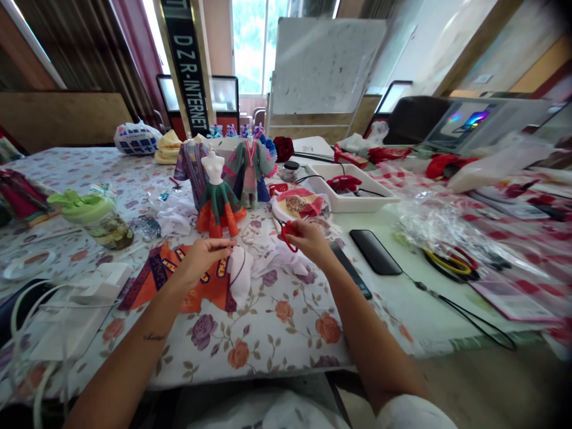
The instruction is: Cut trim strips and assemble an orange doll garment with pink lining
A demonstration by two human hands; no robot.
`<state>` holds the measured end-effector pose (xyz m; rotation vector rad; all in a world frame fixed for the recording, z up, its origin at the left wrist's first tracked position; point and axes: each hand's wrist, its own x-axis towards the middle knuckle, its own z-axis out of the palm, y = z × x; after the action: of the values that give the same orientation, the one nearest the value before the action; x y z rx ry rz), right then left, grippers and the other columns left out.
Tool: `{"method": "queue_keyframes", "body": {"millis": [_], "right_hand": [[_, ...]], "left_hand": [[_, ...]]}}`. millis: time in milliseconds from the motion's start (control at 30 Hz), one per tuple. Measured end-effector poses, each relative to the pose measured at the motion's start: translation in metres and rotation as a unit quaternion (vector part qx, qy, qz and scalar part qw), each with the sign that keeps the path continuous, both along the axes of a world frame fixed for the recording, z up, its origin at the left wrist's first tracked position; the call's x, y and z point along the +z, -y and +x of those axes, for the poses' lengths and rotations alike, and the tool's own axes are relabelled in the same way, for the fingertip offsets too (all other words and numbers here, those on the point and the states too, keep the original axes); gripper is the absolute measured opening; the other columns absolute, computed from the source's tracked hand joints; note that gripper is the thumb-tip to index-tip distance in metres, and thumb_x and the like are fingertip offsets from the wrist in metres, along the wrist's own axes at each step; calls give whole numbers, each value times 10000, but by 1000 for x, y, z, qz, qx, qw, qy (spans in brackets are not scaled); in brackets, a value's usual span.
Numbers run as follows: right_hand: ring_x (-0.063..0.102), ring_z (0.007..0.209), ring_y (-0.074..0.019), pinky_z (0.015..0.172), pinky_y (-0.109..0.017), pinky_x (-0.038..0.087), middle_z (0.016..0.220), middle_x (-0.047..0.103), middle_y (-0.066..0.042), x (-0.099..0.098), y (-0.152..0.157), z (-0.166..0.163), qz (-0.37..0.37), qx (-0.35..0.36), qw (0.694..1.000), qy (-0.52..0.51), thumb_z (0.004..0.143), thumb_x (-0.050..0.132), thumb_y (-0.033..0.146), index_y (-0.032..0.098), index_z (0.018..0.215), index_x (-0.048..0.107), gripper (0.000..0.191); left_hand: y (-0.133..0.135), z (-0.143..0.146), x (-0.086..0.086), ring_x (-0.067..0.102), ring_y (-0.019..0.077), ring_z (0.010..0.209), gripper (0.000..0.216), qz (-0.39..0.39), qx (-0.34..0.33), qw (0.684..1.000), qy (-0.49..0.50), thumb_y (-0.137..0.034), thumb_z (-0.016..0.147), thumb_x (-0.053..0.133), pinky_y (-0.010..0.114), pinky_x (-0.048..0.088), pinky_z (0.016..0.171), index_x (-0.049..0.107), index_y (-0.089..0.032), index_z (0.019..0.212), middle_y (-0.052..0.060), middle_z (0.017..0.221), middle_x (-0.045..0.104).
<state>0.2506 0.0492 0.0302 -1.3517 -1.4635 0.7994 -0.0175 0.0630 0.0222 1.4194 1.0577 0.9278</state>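
Observation:
My right hand [309,239] is closed on small scissors [289,243] with red handles, held over the flowered tablecloth, blades toward the far left. My left hand [202,258] pinches the near the top edge of an orange doll garment [193,298] with purple trim. White cloth [241,277] hangs at that garment's right side, by the fingertips. Behind my hands stands a white doll torso [213,167] wearing a green and orange skirt [220,208]. An embroidery hoop [297,204] with pink and yellow fabric lies beyond the scissors.
Two dressed doll forms [250,170] stand behind the skirt. A white tray [357,199], a black phone [375,252] and crumpled plastic [438,229] lie to the right. At left are a green-lidded cup [100,217] and a power strip [83,310] with cables.

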Motion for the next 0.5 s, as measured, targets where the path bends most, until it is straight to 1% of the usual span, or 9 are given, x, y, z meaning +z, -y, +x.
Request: {"method": "queue_keyframes", "body": {"millis": [67, 100, 200, 267, 367, 433, 500], "right_hand": [[512, 527, -116, 520, -246, 406, 597, 556, 21, -6, 7, -12, -53, 64, 992, -100, 667, 700, 546, 177, 725, 544, 405], [498, 489, -105, 498, -236, 401, 565, 538, 33, -7, 11, -19, -74, 103, 983, -130, 680, 687, 569, 180, 709, 522, 423], [516, 465, -96, 468, -215, 404, 560, 542, 29, -12, 24, -38, -113, 212, 955, -174, 743, 624, 614, 175, 694, 507, 456], [540, 463, -104, 444, -214, 420, 580, 556, 15, -18, 32, -46, -143, 259, 932, -211, 773, 554, 664, 166, 713, 527, 502], [561, 463, -118, 411, -218, 443, 585, 556, -1, -31, 44, -53, -186, 298, 902, -252, 748, 537, 717, 149, 688, 549, 571], [559, 453, -115, 393, -206, 433, 563, 547, -2, -40, 51, -56, -204, 307, 895, -251, 724, 562, 723, 138, 655, 560, 589], [542, 431, -104, 359, -184, 396, 550, 551, -4, -44, 57, -58, -223, 315, 893, -233, 709, 583, 720, 133, 652, 574, 589]], "left_hand": [[-6, 3, -7, 653, 250, 984, 351, -2, 0, 1000, -8, -372, 637, 783, 384, 450, 961, 751, -196, 940, 76, 1020, 739], [-8, 4, -8, 650, 249, 991, 362, -1, -3, 1000, -6, -374, 637, 782, 382, 447, 963, 749, -195, 951, 76, 1026, 738], [-10, 6, -6, 643, 227, 1000, 406, -6, -16, 1000, 11, -360, 641, 784, 353, 439, 967, 733, -191, 1007, 77, 1066, 726], [-7, 5, -5, 639, 216, 1007, 443, -12, -24, 999, 32, -340, 651, 780, 340, 439, 964, 712, -188, 1061, 79, 1117, 707], [-1, 3, -6, 623, 219, 1042, 462, -14, -18, 998, 61, -304, 660, 775, 331, 452, 947, 694, -185, 1099, 77, 1137, 696], [4, 1, -8, 614, 220, 1063, 454, -11, -9, 997, 76, -286, 666, 772, 324, 460, 938, 693, -192, 1103, 72, 1111, 703], [8, 1, -10, 613, 221, 1072, 453, -16, -7, 996, 92, -278, 670, 772, 322, 468, 932, 691, -201, 1108, 68, 1096, 707]]}}
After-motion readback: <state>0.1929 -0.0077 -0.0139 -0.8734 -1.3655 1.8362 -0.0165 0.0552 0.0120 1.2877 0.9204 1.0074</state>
